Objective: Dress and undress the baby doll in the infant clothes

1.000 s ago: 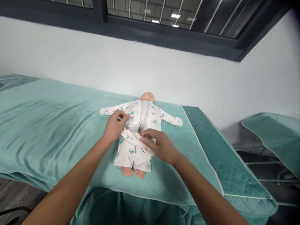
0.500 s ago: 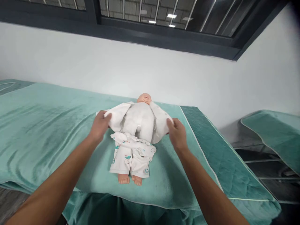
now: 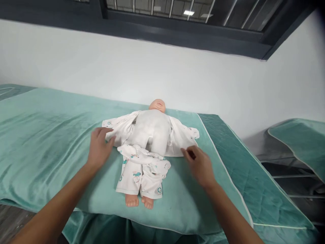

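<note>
A baby doll (image 3: 152, 125) with a white cloth body lies on its back, head toward the wall. Its white printed shirt (image 3: 181, 135) is spread open under it, the front panels and sleeves laid out to both sides. White printed trousers (image 3: 129, 174) are bunched low on the legs, and the feet stick out below. My left hand (image 3: 100, 145) is at the left panel's edge, thumb and fingers apart and holding nothing. At the right panel's lower corner is my right hand (image 3: 200, 164), its fingers bent with a gap beside the thumb.
A green velvety cover (image 3: 63, 135) lies over the bed, with a darker quilted strip (image 3: 243, 162) at right. Behind it rises a white wall (image 3: 127, 67) under a dark-framed barred window (image 3: 177, 27). Another green-covered bed (image 3: 302, 139) stands at far right.
Both shirt panels, held up by my hands before, now lie flat and spread outward. My fingers have loosened; the left hand moved outward, the right outward and lower.
</note>
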The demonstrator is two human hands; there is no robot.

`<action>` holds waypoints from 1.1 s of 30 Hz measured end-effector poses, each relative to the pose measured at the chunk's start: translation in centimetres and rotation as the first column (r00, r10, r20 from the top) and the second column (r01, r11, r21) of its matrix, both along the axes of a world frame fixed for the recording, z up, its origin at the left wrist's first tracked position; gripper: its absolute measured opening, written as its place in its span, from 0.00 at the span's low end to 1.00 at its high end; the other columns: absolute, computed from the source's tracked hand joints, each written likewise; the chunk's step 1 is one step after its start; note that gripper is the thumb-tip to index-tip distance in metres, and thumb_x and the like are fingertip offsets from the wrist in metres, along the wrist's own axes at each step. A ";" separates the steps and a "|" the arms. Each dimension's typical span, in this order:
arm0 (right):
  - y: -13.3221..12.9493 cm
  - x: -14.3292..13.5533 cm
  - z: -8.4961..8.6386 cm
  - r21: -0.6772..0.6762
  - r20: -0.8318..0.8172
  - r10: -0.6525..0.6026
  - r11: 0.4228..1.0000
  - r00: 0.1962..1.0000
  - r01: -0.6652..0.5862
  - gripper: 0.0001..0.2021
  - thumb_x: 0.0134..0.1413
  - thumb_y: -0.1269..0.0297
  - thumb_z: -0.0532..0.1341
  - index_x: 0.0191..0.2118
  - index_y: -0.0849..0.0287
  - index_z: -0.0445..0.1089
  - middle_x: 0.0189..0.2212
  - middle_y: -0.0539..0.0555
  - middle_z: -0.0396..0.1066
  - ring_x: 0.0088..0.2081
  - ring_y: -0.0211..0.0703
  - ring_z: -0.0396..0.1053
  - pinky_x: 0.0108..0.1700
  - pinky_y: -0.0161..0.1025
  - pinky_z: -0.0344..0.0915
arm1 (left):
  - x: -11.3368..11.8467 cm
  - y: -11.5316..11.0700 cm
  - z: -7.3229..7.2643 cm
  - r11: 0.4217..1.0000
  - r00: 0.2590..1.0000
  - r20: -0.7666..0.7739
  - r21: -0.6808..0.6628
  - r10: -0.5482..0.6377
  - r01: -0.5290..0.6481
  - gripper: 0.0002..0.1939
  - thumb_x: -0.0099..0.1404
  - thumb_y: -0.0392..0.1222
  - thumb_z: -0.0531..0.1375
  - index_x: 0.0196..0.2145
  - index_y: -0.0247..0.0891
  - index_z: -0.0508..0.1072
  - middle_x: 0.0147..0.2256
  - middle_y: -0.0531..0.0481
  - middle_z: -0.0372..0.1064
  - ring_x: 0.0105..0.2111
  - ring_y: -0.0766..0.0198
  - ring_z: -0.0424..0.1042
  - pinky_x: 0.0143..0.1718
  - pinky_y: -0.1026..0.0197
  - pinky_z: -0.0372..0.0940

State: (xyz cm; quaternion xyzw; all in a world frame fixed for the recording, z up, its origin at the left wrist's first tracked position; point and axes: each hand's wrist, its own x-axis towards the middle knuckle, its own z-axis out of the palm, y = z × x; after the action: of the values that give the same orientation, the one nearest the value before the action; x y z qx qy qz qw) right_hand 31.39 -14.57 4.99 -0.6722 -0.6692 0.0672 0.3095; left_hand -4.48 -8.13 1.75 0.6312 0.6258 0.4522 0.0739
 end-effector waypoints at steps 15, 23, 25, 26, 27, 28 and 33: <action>3.6 -5.9 3.0 -0.178 -0.477 0.396 0.831 0.785 -0.527 0.13 0.63 0.53 0.59 0.32 0.56 0.62 0.23 0.44 0.57 0.26 0.35 0.54 0.29 0.35 0.52 | 5.0 -1.0 7.5 0.535 0.632 0.086 -0.452 -0.770 0.713 0.14 0.65 0.54 0.57 0.28 0.42 0.70 0.29 0.51 0.66 0.30 0.61 0.64 0.31 0.61 0.59; 6.6 -4.8 1.9 -0.065 -0.606 0.274 0.919 0.747 -0.389 0.17 0.58 0.49 0.62 0.29 0.55 0.59 0.21 0.43 0.51 0.23 0.33 0.47 0.25 0.34 0.47 | 4.2 2.9 8.1 0.462 0.647 0.369 -0.476 -0.667 0.748 0.15 0.59 0.54 0.64 0.40 0.44 0.73 0.27 0.54 0.61 0.24 0.66 0.59 0.22 0.65 0.53; 7.4 -3.6 1.3 -0.055 -0.614 0.247 0.934 0.749 -0.353 0.18 0.55 0.48 0.64 0.28 0.56 0.60 0.21 0.43 0.51 0.23 0.33 0.47 0.26 0.34 0.47 | 3.5 4.2 7.2 0.555 0.686 0.436 -0.404 -0.582 0.727 0.17 0.56 0.51 0.66 0.43 0.44 0.74 0.29 0.55 0.63 0.25 0.66 0.61 0.24 0.65 0.55; 7.8 -3.0 0.9 -0.060 -0.628 0.223 0.941 0.746 -0.333 0.19 0.53 0.47 0.65 0.27 0.56 0.60 0.21 0.43 0.52 0.24 0.33 0.47 0.26 0.34 0.47 | 3.2 4.8 6.6 0.599 0.707 0.440 -0.379 -0.554 0.706 0.18 0.55 0.49 0.66 0.44 0.44 0.74 0.30 0.54 0.64 0.26 0.66 0.63 0.26 0.65 0.57; 8.2 -2.4 0.4 -0.077 -0.642 0.201 0.944 0.740 -0.322 0.20 0.52 0.46 0.65 0.27 0.57 0.61 0.21 0.43 0.52 0.24 0.33 0.47 0.26 0.34 0.47 | 3.0 5.3 5.8 0.635 0.727 0.426 -0.363 -0.538 0.682 0.18 0.55 0.48 0.66 0.44 0.44 0.74 0.31 0.54 0.65 0.28 0.65 0.64 0.28 0.64 0.58; 8.6 -1.8 0.0 -0.106 -0.651 0.187 0.937 0.736 -0.332 0.20 0.50 0.45 0.66 0.27 0.57 0.61 0.21 0.43 0.53 0.24 0.33 0.48 0.27 0.34 0.47 | 2.8 5.7 5.0 0.663 0.748 0.397 -0.354 -0.532 0.659 0.17 0.56 0.47 0.65 0.43 0.43 0.74 0.32 0.54 0.65 0.30 0.65 0.64 0.30 0.64 0.59; 9.5 -0.4 -0.5 -0.252 -0.605 0.308 0.801 0.734 -0.544 0.19 0.53 0.47 0.64 0.29 0.58 0.64 0.24 0.45 0.58 0.27 0.35 0.54 0.30 0.34 0.52 | 3.5 6.4 1.3 0.817 0.855 0.287 -0.277 -0.431 0.505 0.10 0.60 0.48 0.61 0.34 0.41 0.68 0.29 0.55 0.63 0.29 0.65 0.62 0.31 0.62 0.57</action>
State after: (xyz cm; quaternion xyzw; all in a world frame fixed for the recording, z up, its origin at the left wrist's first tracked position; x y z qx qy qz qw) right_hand 30.95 -5.09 4.45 -0.4989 -0.6643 0.4624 0.3099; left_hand -0.93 -1.73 3.03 0.6917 0.5076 0.3681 0.3583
